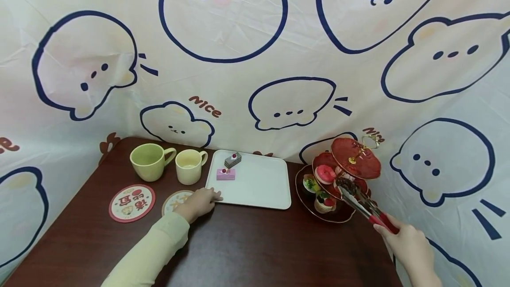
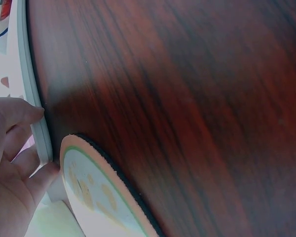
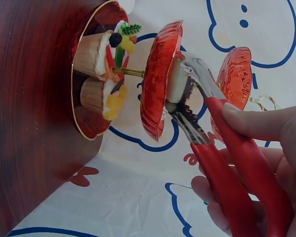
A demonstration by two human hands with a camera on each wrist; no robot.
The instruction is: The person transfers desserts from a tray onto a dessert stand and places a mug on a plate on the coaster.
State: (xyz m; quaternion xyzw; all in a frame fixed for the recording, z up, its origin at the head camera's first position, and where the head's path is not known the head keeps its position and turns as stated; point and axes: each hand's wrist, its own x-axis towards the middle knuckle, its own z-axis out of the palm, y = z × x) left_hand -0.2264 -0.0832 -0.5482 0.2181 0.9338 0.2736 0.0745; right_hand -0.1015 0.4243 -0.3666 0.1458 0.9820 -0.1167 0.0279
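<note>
My right hand [image 1: 410,245] grips red-handled tongs [image 3: 227,153]. The tips of the tongs reach over the middle tier of a red tiered cake stand [image 1: 360,158], around a pale, rounded pastry [image 3: 177,84] with a dark part; its exact kind is unclear. Beside it on that tier sits a pink donut [image 1: 325,174]. My left hand [image 1: 199,203] holds the near left corner of a white tray [image 1: 255,185], fingers and thumb bent over its rim. On the tray lie a purple cake slice [image 1: 226,174] and a grey-brown cake slice [image 1: 233,160].
A green cup [image 1: 147,163] and a smaller cream cup [image 1: 189,167] stand left of the tray. A red-rimmed coaster [image 1: 132,203] and another coaster [image 2: 98,192] lie in front of them. Cupcakes [image 3: 93,57] fill the stand's bottom tier. A patterned cloth hangs behind the table.
</note>
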